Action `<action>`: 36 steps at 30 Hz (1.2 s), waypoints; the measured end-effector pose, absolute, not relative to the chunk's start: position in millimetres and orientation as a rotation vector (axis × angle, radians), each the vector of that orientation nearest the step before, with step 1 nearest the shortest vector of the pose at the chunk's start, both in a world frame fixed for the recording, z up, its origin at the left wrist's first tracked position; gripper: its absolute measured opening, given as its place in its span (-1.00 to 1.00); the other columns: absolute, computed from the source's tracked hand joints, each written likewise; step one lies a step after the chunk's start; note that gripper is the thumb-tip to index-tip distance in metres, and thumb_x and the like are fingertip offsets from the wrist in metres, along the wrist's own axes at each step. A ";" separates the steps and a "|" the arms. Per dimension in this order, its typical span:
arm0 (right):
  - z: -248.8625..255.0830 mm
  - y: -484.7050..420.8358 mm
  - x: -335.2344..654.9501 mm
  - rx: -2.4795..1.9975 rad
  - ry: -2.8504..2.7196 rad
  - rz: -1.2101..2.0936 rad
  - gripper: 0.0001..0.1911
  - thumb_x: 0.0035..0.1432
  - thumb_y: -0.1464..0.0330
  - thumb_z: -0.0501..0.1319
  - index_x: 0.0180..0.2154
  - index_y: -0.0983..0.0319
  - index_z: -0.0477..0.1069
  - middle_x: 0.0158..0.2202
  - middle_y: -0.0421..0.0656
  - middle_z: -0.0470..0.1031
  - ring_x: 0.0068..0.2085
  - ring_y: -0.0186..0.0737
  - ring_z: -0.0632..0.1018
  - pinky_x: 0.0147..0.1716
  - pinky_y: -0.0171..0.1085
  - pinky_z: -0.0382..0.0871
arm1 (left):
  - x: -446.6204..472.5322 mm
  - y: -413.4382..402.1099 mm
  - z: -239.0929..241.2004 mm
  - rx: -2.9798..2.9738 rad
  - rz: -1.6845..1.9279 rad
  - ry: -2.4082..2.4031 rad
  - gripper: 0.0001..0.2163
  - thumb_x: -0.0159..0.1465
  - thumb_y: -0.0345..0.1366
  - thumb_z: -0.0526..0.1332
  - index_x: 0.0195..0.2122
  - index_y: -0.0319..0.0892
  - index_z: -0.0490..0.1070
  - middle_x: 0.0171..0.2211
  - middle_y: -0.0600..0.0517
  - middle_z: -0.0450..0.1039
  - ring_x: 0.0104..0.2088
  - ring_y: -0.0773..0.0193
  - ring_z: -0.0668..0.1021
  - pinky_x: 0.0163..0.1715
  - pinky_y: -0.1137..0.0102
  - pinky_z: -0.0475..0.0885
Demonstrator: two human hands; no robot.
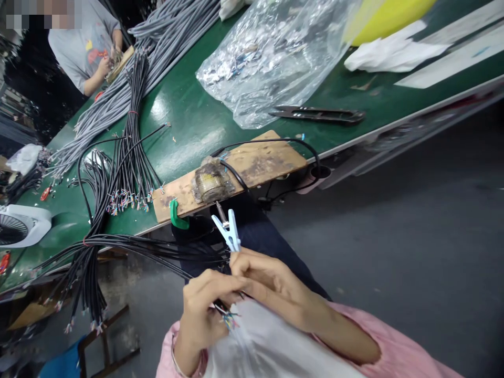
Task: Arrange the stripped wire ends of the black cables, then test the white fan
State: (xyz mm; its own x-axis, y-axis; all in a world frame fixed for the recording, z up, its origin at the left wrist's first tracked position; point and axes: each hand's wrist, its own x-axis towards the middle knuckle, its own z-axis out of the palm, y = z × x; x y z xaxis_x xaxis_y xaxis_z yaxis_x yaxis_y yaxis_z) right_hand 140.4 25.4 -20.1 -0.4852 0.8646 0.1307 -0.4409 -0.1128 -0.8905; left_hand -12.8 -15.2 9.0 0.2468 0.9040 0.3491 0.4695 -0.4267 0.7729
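- Left hand (207, 310) is curling round a black cable (219, 304); its coloured wire ends (229, 319) are showing bare above the lap, in front of the worktop's (189, 139) front edge.
- Right hand (271, 278) is resting its bent fingers at the lower end of a pale blue clip (233, 239); whether they are pinching the clip or something in it, I cannot tell.
- The clip's two upper arms are standing apart beside a metal tip (221, 212), which is projecting from a wrapped lump (210, 181) past the front edge of the wooden board (262, 163). Should that tip be hot, which is not showing, a drifting clip or knuckle could be scorched.
- A slack hold could be letting the thin wires splay, causing crossed or missed strands.
- A black bundle (149, 242) is hanging over the worktop's front edge; its weight could be dragging on the held cable.
- A cord (317, 160) is looping off the board's right end; a snagging knee could be pulling the lump askew, although a green clamp (178, 215) is sitting near the front left corner.
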 end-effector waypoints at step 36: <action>-17.8 73.9 131.1 -0.556 -1.023 1.891 -0.40 0.13 -0.15 0.11 -0.32 0.27 0.51 -0.45 -0.14 0.42 -0.46 -0.33 0.37 -0.46 -0.32 0.25 | 7.8 -6.0 23.0 1.584 1.200 1.568 -0.69 0.18 -0.17 0.29 -0.62 -0.23 0.40 -0.71 0.08 0.29 -0.67 0.42 0.31 -0.66 0.53 0.18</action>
State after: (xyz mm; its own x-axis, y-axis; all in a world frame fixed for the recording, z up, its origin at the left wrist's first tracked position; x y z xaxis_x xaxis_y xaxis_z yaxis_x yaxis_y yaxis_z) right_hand 131.1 73.9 -17.8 -0.5047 0.8629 0.0244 -0.4931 -0.2649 -0.8287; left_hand 7.8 -6.0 23.0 -0.1070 0.9769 0.1849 0.4335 -0.1215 0.8929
